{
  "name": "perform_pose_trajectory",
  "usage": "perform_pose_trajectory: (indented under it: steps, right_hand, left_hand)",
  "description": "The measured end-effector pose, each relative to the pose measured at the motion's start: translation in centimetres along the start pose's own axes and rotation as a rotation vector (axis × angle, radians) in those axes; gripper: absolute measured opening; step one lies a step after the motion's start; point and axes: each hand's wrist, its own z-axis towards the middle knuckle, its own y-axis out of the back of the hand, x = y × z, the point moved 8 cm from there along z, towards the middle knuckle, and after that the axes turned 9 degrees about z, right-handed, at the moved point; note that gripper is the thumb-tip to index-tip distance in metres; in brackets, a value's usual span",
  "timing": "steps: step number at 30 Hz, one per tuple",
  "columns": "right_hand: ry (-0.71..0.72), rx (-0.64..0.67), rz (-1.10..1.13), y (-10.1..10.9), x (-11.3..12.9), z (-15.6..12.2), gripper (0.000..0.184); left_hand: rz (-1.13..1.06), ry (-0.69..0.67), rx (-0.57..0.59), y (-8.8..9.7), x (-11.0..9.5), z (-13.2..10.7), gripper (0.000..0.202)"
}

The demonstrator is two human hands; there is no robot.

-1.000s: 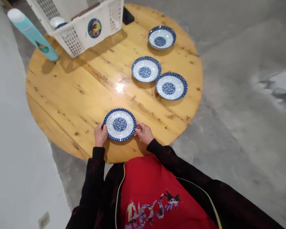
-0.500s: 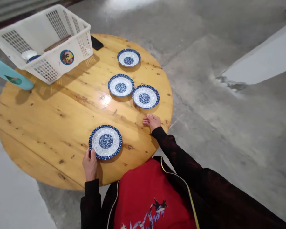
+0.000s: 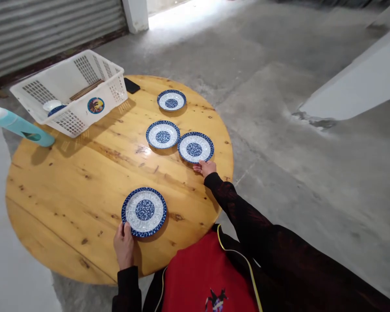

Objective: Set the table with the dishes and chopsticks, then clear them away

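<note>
**Two hands, a plate apiece**

The left hand (image 3: 123,245) lies half-curled at the near edge of the round wooden table (image 3: 68,186). Its fingertips touch the rim of the nearest blue-and-white plate (image 3: 144,211) (whether it truly pinches cannot be told). The rightmost plate (image 3: 195,147) lies flat. The right hand (image 3: 205,167), on an outstretched arm, is open and holds nothing, fingertips touching that plate's near rim.

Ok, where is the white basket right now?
Head view: the basket stands on the far left of the table, with the teal bottle at its left and the farthest plate off to its right.
</note>
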Motion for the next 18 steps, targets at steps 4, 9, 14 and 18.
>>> perform_pose_trajectory:
  steps: [4,9,14,18]
  right_hand:
    - [-0.013,-0.006,-0.003,0.4,-0.4,-0.4,0.015]
    - [-0.016,-0.011,0.002,0.7,-0.7,-1.0,0.012]
    - [-0.001,-0.002,-0.001,0.5,-0.8,-1.4,0.009]
    - [0.023,0.026,-0.021,0.5,-0.4,-1.4,0.010]
  left_hand:
    - [-0.036,0.053,0.028,-0.4,0.6,0.2,0.034]
    - [-0.026,0.042,0.029,-0.3,0.3,0.2,0.036]
    - [-0.024,0.039,0.028,-0.2,0.1,0.2,0.036]
    - [-0.045,0.033,0.021,-0.3,0.2,0.2,0.034]
